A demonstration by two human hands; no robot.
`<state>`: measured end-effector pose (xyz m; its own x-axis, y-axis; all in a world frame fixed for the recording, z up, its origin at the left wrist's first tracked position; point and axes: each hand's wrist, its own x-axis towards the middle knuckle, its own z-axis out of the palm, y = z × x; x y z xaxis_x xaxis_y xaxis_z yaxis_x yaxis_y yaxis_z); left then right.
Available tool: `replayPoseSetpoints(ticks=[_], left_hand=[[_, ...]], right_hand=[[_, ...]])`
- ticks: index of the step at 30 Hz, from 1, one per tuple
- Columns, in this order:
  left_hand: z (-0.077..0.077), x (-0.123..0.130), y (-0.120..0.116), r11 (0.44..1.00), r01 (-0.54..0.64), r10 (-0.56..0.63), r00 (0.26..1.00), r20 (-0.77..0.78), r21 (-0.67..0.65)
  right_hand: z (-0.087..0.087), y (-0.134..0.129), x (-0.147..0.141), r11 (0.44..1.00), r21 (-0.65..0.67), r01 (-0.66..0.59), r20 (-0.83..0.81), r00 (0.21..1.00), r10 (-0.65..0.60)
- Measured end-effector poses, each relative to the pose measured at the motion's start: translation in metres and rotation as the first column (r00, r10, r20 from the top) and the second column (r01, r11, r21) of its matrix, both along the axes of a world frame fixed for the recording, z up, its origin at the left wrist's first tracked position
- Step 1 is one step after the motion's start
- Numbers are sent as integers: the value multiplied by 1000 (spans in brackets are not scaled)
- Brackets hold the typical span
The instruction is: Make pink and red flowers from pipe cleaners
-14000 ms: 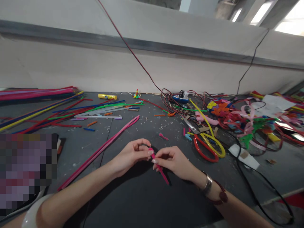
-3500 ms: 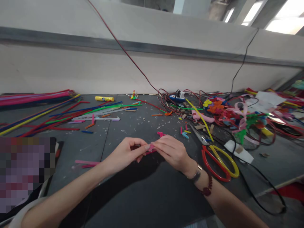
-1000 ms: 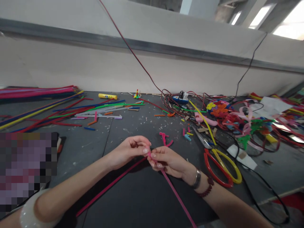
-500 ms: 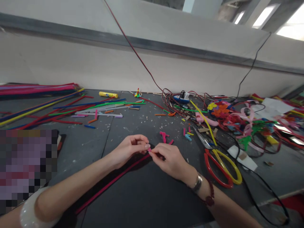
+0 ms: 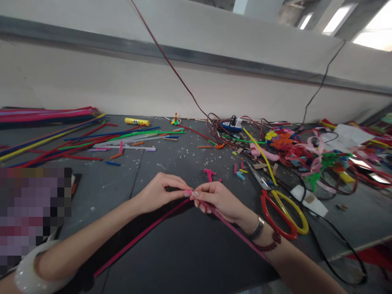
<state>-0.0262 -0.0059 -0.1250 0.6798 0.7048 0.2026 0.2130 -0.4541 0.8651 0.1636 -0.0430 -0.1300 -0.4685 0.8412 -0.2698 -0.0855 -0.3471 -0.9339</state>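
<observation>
Trainee: What is the left hand point(image 5: 159, 192) doing?

Instructor: It is pinching pink fuzzy stems point(image 5: 141, 235) between thumb and fingers, at the point where both hands are meeting.

Trainee: And the right hand point(image 5: 219, 200)?

Instructor: It is gripping the same pink material, thumb pressing against fingers, its tips lying right beside the left hand's tips.

Trainee: How are the stems running relative to the hands?

Instructor: A darker length is extending from the fingertips toward the lower left, passing alongside the left forearm. A lighter length is emerging below the right hand and passing under the right wrist. The fingers are hiding the junction, so I cannot tell whether the lengths are joining.

Trainee: What is lying nearby on the surface point(image 5: 171, 255)?

Instructor: A small pink shaped piece point(image 5: 209, 174) is lying just beyond the right hand. Scissors point(image 5: 266, 186) are resting to its right, and a yellow glue stick point(image 5: 136, 121) is lying near the wall point(image 5: 122, 85).
</observation>
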Motion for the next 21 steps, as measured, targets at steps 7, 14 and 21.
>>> replayPoseSetpoints(ticks=[7,14,21], left_hand=[[2,-3,5,986,151,-160,978,-134,-71],[5,-3,3,936,63,-71,997,-12,-347],[5,13,-11,857,-15,39,999,36,-516]], right_hand=[[0,-4,4,957,255,-141,349,936,45],[7,-5,2,918,379,-114,332,943,-20],[6,3,1,956,117,270,-86,961,-261]])
